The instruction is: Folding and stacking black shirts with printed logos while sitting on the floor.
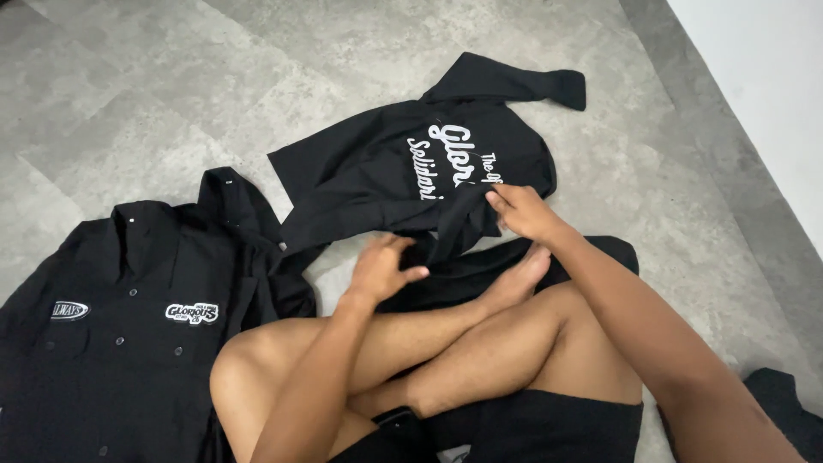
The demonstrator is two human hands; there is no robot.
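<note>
Grey stone-look floor [171, 77] carries 2 black shirts [403, 171], [120, 343].

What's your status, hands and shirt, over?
Left hand and right hand both pinching the black shirt with white lettering, part-folded on the floor. Second black shirt lies left. Crossed legs crowd it.

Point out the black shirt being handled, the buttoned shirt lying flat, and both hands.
crumpled black shirt [377, 176]: head view, on its plain back panel.
flat buttoned shirt [129, 360]: head view, on its front beside the buttons.
left hand [381, 270]: head view, back of the hand.
right hand [525, 212]: head view, back of the hand.
</note>
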